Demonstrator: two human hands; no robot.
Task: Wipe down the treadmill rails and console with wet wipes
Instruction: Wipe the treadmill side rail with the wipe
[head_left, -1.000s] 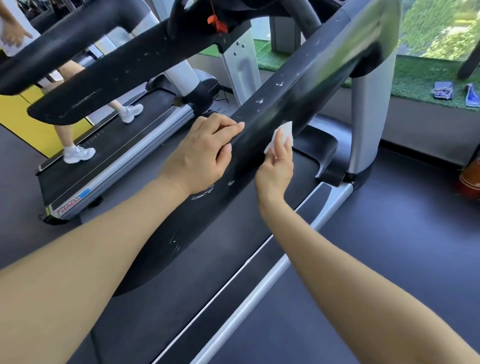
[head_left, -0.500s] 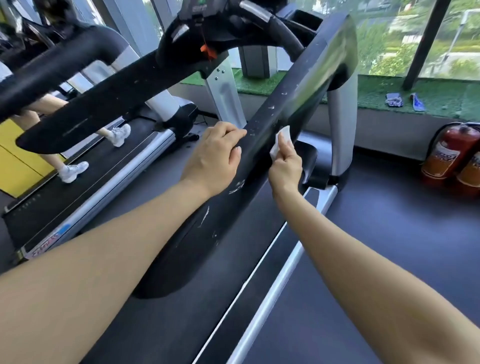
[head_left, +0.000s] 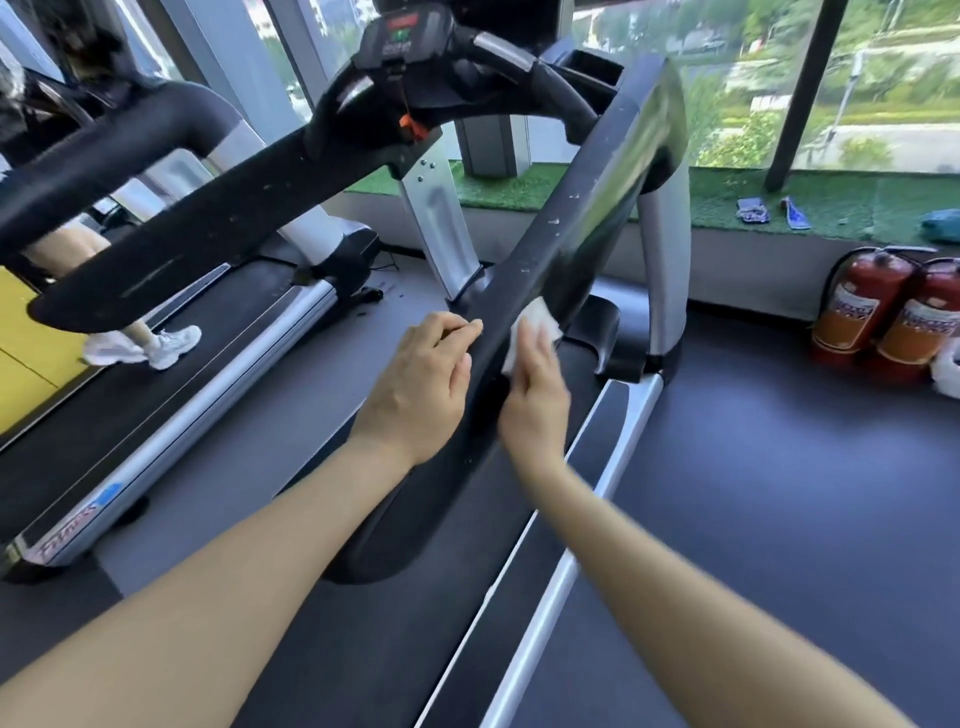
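Observation:
The treadmill's black right rail (head_left: 576, 244) runs diagonally from the lower middle up to the console (head_left: 400, 41) at the top. My left hand (head_left: 421, 384) rests on the rail's left side, fingers curled over its top edge. My right hand (head_left: 535, 395) presses a white wet wipe (head_left: 535, 322) flat against the rail's right face. Small white specks dot the rail above the wipe. The black left rail (head_left: 208, 228) crosses the upper left.
Another person's legs in white sneakers (head_left: 156, 345) stand on the neighbouring treadmill (head_left: 171, 395) at left. Two red fire extinguishers (head_left: 883, 317) stand by the right wall under a green-turf window ledge (head_left: 779, 202). Dark rubber floor (head_left: 779, 493) spreads to the right.
The view has tilted up, showing the console and the extinguishers. Both hands stay on the right rail; the right hand has opened flatter over the wipe.

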